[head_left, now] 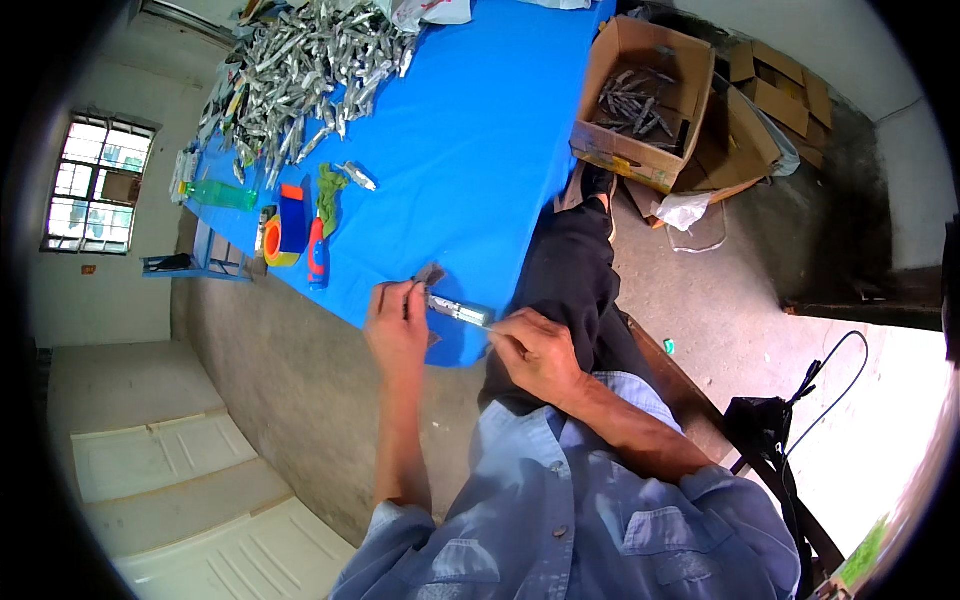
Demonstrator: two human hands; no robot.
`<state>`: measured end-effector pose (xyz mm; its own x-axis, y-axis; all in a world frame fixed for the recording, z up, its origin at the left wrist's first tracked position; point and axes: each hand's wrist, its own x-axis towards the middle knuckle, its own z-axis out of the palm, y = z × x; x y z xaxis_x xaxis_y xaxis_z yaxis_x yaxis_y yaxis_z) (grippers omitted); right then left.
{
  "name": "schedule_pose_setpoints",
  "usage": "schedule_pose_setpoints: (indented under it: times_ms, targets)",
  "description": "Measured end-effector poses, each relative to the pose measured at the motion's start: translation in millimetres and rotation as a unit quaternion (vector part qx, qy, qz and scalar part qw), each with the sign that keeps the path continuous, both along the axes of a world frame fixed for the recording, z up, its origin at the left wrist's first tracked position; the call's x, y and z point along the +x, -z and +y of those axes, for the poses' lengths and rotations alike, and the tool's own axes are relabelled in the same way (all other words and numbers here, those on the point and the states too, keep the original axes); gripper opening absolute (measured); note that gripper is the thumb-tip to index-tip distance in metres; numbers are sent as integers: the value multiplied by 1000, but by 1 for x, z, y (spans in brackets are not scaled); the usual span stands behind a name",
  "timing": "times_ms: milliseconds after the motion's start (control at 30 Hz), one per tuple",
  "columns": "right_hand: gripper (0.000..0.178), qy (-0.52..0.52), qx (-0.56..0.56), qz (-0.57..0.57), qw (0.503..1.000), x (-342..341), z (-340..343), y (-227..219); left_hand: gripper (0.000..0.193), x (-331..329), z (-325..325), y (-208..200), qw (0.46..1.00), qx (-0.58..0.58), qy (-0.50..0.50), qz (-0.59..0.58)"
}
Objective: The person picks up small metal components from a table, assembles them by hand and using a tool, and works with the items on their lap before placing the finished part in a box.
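Over the near corner of the blue-covered table, a slim silver piece (pixel 459 311), shiny like foil or metal, spans the gap between my two hands. My left hand (pixel 397 328) is closed in a pinch at its left end, where a small dark scrap (pixel 431 273) shows beside the fingertips. At the other end, the thumb and fingers of my right hand (pixel 540 350) pinch a thin tip. What the piece is exactly, I cannot make out. A similar silver piece (pixel 358 176) lies apart, farther up the table.
A large heap of silver pieces (pixel 310 75) covers the far left of the blue tabletop (pixel 480 130). Nearer are a green bottle (pixel 222 195), a tape roll (pixel 283 242), a red-and-blue handled tool (pixel 317 255) and a green cloth (pixel 329 195). A cardboard box (pixel 640 165) holding several pieces stands right.
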<state>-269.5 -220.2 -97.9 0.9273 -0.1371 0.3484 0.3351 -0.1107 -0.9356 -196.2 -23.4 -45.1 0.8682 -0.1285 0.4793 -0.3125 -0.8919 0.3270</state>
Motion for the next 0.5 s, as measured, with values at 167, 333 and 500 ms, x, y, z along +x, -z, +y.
schedule_pose_setpoints:
  times_ms: [167,333,500]
  targets:
    - [10,5,8,13,1000,-2,-1,2,10,-14,-10,-16,1000,-24,-8,19]
    - [9,18,-26,9,999,-2,-3,3,14,-43,-52,-12,994,-9,91,53]
    - [9,14,-22,11,1000,-3,-6,0,15,-44,-58,-3,993,-12,106,53]
